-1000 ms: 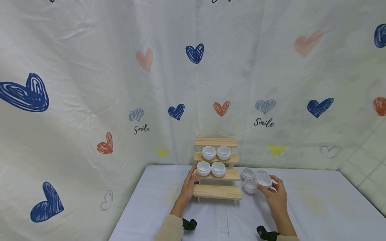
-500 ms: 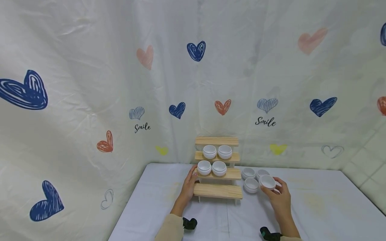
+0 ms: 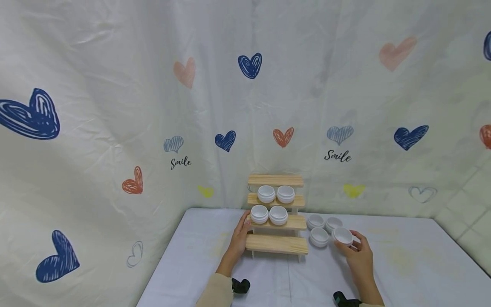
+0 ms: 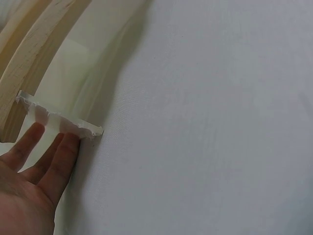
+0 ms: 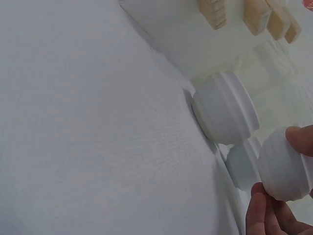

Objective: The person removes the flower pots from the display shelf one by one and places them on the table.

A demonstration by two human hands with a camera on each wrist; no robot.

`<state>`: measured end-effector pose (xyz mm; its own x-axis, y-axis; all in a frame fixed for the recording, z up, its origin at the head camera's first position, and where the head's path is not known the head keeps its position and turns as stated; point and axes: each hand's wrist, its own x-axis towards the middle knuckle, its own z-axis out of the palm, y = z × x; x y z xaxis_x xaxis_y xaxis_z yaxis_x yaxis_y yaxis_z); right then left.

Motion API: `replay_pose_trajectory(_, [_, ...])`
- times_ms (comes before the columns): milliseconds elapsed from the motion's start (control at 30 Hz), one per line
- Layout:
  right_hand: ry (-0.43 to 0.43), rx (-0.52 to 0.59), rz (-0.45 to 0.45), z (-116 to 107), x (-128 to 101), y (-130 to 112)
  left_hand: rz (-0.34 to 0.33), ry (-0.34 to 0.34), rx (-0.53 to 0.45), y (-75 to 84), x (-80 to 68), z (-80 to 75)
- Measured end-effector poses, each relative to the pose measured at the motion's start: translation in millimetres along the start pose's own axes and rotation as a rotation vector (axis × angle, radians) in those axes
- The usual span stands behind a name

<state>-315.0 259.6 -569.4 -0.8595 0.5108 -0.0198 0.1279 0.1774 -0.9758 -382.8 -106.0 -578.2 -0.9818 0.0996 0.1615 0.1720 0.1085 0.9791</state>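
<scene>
Heart-printed cloth backs the desk (image 3: 199, 256), where the left hand (image 3: 239, 238) lies flat against the wooden rack (image 3: 277, 244) and the right hand (image 3: 358, 256) pinches a white bowl (image 3: 342, 235) beside three others, seemingly mid-placement, needing a gentle release.

The stepped rack (image 3: 276, 213) sits mid-tabletop (image 3: 402, 264) up against the back cloth (image 3: 115, 106), with two bowls (image 3: 259, 214) on its second step, two more bowls (image 3: 266, 194) on the step above, and four loose bowls (image 3: 319, 236) clustered on the tabletop just to its right.
</scene>
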Motion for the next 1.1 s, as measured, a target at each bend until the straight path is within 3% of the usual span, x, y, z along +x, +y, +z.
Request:
replay_pose_trajectory(433, [-0.01, -0.079, -0.048, -4.3, 2.5, 9.2, -0.002, -0.011, 0.001, 0.5, 0.1, 0.3])
replay_pose_trajectory(1100, [-0.072, -0.122, -0.008, -0.7, 5.6, 11.0, -0.003, -0.022, -0.016, 0.8, 0.1, -1.2])
